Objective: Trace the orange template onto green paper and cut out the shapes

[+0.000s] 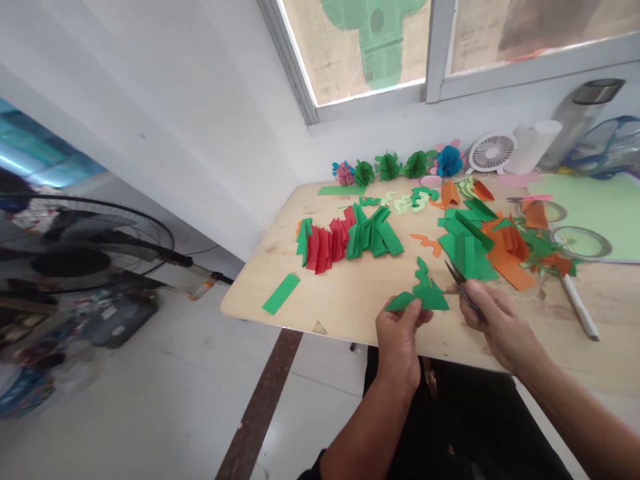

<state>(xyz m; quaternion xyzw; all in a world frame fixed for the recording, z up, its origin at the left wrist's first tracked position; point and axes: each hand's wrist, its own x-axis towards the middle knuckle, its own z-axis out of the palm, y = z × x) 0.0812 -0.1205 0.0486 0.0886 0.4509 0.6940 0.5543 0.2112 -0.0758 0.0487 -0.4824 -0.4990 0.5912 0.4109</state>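
Observation:
My left hand (403, 333) pinches a piece of green paper (420, 297) over the front part of the table. A curvy cut strip of it sticks up at the top. Just to the right, my right hand (493, 317) grips a pair of scissors (456, 273), its blades pointing up and to the left, apart from the held paper. Behind the scissors lies a pile of folded green paper pieces (465, 243). An orange cut-out strip (428, 243) rests on the table beyond the green paper. My fingers mostly cover the scissor handles.
Rows of folded red paper (325, 247) and green paper (373, 233) lie on the wooden table (250, 293). A green strip (281, 293) is near the left edge. Tape rolls (583, 241) and a white cutter (580, 310) lie right. Paper figures (387, 167) and a small fan (493, 153) line the wall.

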